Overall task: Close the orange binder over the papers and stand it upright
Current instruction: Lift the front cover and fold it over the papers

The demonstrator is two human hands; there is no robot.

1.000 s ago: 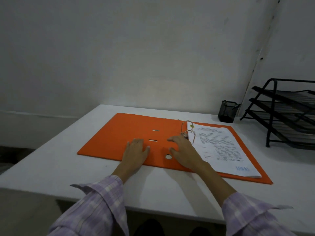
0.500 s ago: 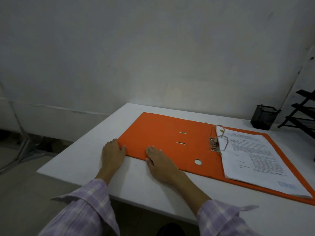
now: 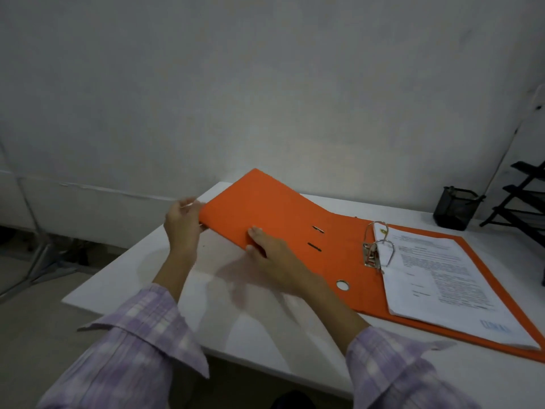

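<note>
The orange binder (image 3: 283,219) lies open on the white table (image 3: 236,329). Its left cover is lifted off the table and tilts upward. My left hand (image 3: 182,222) grips the cover's left edge. My right hand (image 3: 274,255) holds the cover's near edge, thumb on top and fingers underneath. A stack of printed papers (image 3: 442,276) rests on the right half, threaded on the metal ring clip (image 3: 376,246), which stands closed.
A black mesh pen cup (image 3: 455,208) stands at the table's back right. A black tiered paper tray (image 3: 528,202) sits at the far right edge. A white wall rises just behind the table. The floor lies to the left.
Both hands moved from flat on the binder to its left cover, took hold of its edges and raised it off the table. The camera view swung left.
</note>
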